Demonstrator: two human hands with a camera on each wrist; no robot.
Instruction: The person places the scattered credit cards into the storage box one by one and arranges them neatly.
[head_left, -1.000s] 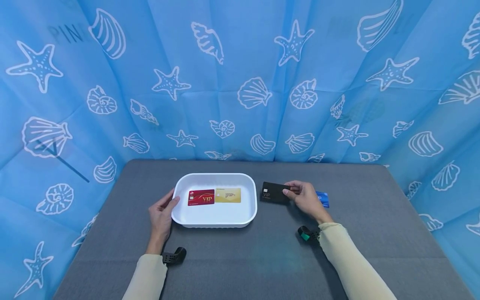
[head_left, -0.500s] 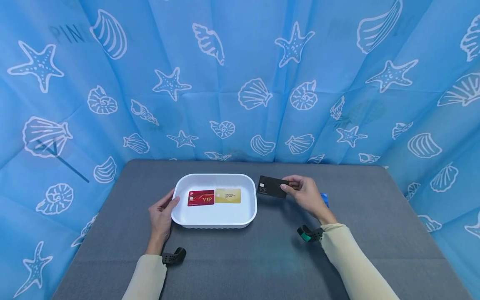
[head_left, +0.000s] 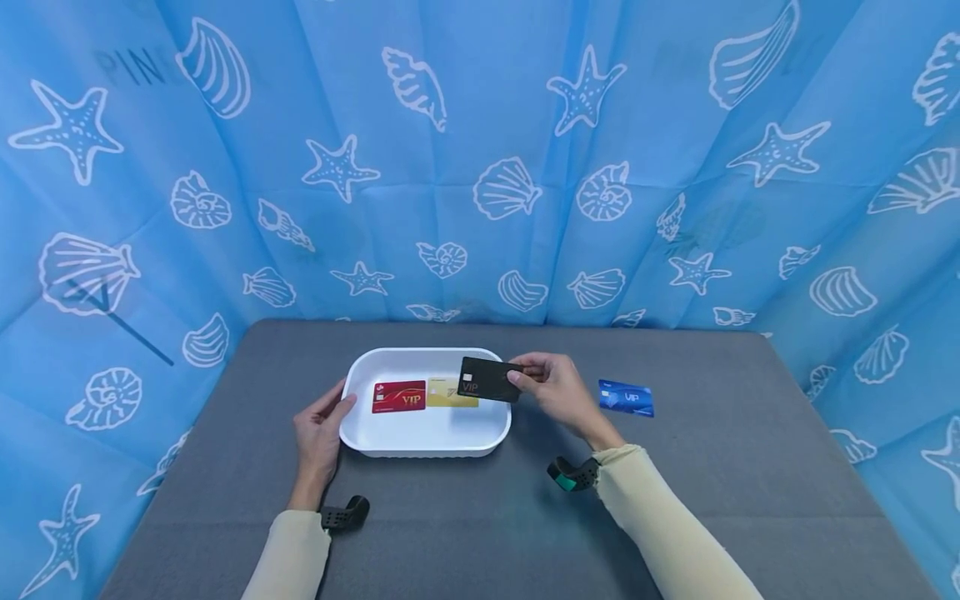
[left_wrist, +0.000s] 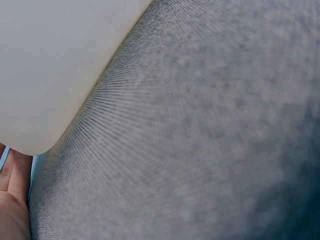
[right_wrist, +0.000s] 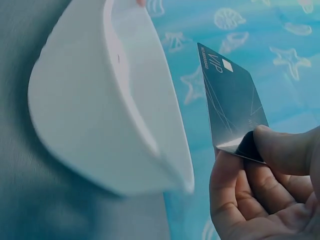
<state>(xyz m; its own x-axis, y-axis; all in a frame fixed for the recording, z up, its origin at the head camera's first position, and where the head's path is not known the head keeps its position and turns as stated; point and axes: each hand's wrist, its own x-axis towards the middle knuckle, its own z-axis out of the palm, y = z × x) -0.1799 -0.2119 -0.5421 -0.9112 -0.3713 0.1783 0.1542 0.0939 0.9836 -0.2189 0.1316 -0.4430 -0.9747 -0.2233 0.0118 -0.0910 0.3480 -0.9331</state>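
My right hand point(head_left: 558, 392) pinches a black VIP card point(head_left: 483, 379) by its right end, thumb on the printed face and fingers behind, as the right wrist view shows. That card hangs over the right end of a white plastic tray point(head_left: 420, 439), above its rim. Inside the tray lie a red VIP card point(head_left: 399, 397) and a gold card point(head_left: 450, 398), side by side; the black card covers part of the gold one. My left hand point(head_left: 318, 433) grips the tray's left end, its thumb over the rim. In the left wrist view only part of that hand point(left_wrist: 12, 200) shows.
A blue VIP card point(head_left: 626, 398) lies on the grey cloth-covered table point(head_left: 465, 533), to the right of my right hand. Behind the table hangs a blue curtain point(head_left: 450, 167) printed with shells and starfish. Each wrist wears a black strap mount.
The black card has been lifted from beside the tray and carried left over its right end by my right hand. The blue card now shows fully. My left hand stays on the tray.
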